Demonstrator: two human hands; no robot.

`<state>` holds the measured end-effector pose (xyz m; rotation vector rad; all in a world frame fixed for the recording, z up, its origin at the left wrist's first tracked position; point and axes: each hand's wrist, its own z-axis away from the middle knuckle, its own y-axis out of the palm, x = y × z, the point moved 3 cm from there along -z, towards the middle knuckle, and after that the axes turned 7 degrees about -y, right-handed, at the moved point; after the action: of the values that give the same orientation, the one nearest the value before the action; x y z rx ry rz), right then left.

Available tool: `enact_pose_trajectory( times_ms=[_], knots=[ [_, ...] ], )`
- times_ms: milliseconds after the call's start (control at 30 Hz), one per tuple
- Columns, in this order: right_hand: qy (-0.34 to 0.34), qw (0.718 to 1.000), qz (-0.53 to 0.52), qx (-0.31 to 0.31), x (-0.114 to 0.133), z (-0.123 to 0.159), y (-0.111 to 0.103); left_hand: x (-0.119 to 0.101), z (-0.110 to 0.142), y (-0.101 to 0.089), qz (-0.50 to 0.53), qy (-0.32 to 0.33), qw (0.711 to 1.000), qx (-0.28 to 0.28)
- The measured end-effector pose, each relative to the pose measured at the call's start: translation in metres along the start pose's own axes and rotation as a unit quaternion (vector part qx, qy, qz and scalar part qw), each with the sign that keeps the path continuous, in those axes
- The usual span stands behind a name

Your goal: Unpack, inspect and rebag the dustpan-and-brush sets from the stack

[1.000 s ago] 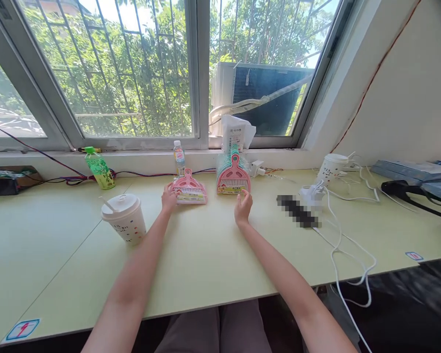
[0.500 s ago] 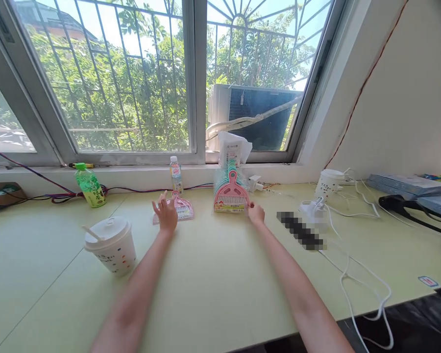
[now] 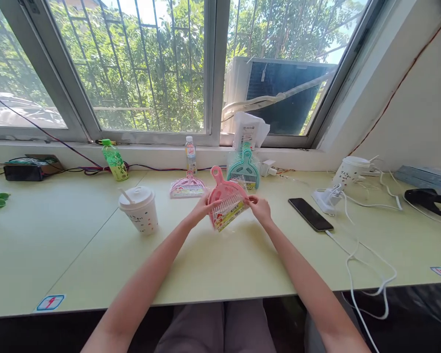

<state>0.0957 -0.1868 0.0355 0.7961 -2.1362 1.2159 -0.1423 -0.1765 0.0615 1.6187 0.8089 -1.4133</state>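
Observation:
Both my hands hold a pink mini dustpan-and-brush set point(image 3: 226, 201) in clear wrap just above the pale green table point(image 3: 77, 245). My left hand point(image 3: 201, 210) grips its left edge and my right hand point(image 3: 259, 208) pinches its right edge. The set is tilted with its handle pointing up and left. Behind it, near the window sill, stands an upright stack of dustpan sets point(image 3: 244, 169) with a teal one in front. Another pink dustpan set point(image 3: 187, 186) lies flat to the left of the stack.
A lidded paper cup with a straw point(image 3: 139, 210) stands at the left. A small bottle point(image 3: 190, 153) and a green bottle point(image 3: 113, 160) stand by the sill. A black phone point(image 3: 310, 214), white cables point(image 3: 356, 255) and a second cup point(image 3: 349, 170) are at the right.
My right hand took the front pink set off the upright stack and brought it toward me; my left hand left the flat pink set and joined it. A teal set now fronts the stack.

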Motion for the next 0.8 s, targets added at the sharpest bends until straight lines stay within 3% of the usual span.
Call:
enact_pose_trajectory(
  times_ms=[67, 167, 200, 267, 333, 400, 500, 667, 733, 800],
  knots=[
    [-0.024, 0.999, 0.018, -0.042, 0.006, 0.008, 0.000, 0.003, 0.004, 0.000, -0.002, 0.018, 1.000, -0.011],
    [-0.117, 0.981, 0.048, -0.149, 0.024, 0.020, -0.001, 0.010, 0.001, -0.008, 0.022, 0.011, 0.999, -0.041],
    [-0.144, 0.977, 0.045, -0.150, 0.030, 0.023, 0.001, 0.012, 0.000, -0.013, 0.028, 0.004, 0.998, -0.059],
    [-0.156, 0.985, 0.001, -0.071, 0.038, 0.026, 0.012, 0.014, -0.003, -0.022, 0.045, -0.001, 0.995, -0.095],
    [-0.108, 0.990, -0.077, 0.041, 0.038, 0.027, 0.027, 0.017, -0.004, -0.028, 0.073, 0.006, 0.991, -0.114],
    [-0.026, 0.982, -0.158, 0.098, 0.033, 0.028, 0.040, 0.020, -0.004, -0.030, 0.096, 0.005, 0.989, -0.109],
    [0.063, 0.959, -0.266, 0.080, 0.019, 0.024, 0.049, 0.025, -0.003, -0.023, 0.090, -0.024, 0.993, -0.068],
    [0.112, 0.909, -0.402, 0.017, 0.004, 0.017, 0.041, 0.031, -0.005, -0.012, 0.084, -0.052, 0.995, 0.001],
    [0.136, 0.896, -0.422, 0.017, 0.003, 0.017, 0.038, 0.036, -0.010, -0.016, 0.089, -0.060, 0.994, -0.020],
    [0.155, 0.890, -0.428, 0.031, 0.005, 0.018, 0.037, 0.043, -0.016, -0.025, 0.097, -0.072, 0.989, -0.084]
  ],
)
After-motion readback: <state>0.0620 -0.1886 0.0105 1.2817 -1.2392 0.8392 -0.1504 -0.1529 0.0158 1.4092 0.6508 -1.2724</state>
